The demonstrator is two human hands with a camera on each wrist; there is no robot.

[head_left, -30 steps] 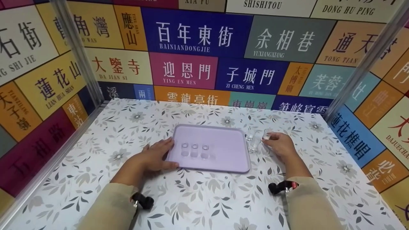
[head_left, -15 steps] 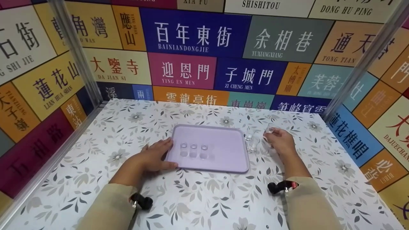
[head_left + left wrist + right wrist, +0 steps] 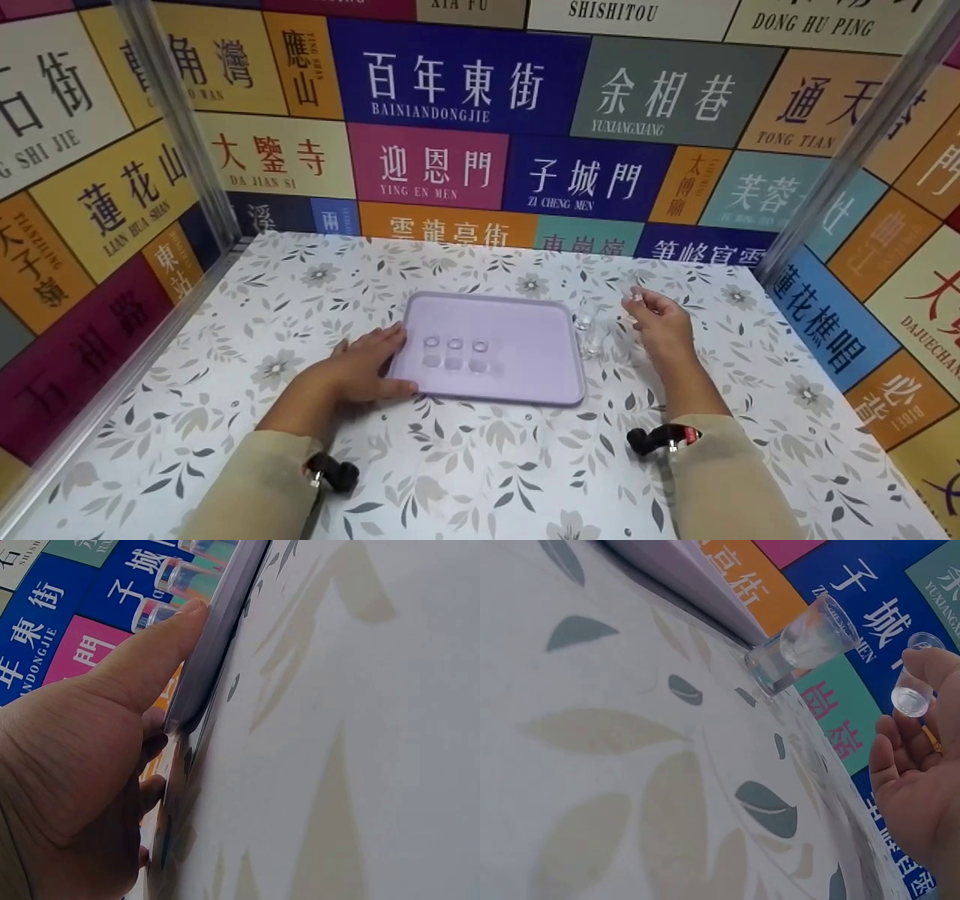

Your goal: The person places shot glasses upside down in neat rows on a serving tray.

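My left hand (image 3: 367,367) rests at the left edge of a light purple tray (image 3: 525,322). In the left wrist view its thumb lies straight along the tray's rim (image 3: 206,652). Three small clear shot glasses (image 3: 454,354) stand in a row on the left half of the tray. Right of the tray, my right hand (image 3: 667,326) pinches another clear shot glass (image 3: 913,694) between thumb and fingers, held off the table. Two more glasses (image 3: 585,315) stand between the tray and that hand, and one of these glasses (image 3: 799,649) shows large in the right wrist view.
White tabletop (image 3: 480,465) with a grey leaf and flower print lies under everything. Panels of coloured signs (image 3: 461,75) enclose it at the back and sides, with clear corner posts (image 3: 199,142). Each wrist carries a small black camera (image 3: 337,474).
My right hand has moved slightly up and away with its glass, and the fingers have shifted around it. The left hand, tray and standing glasses stay where they were.
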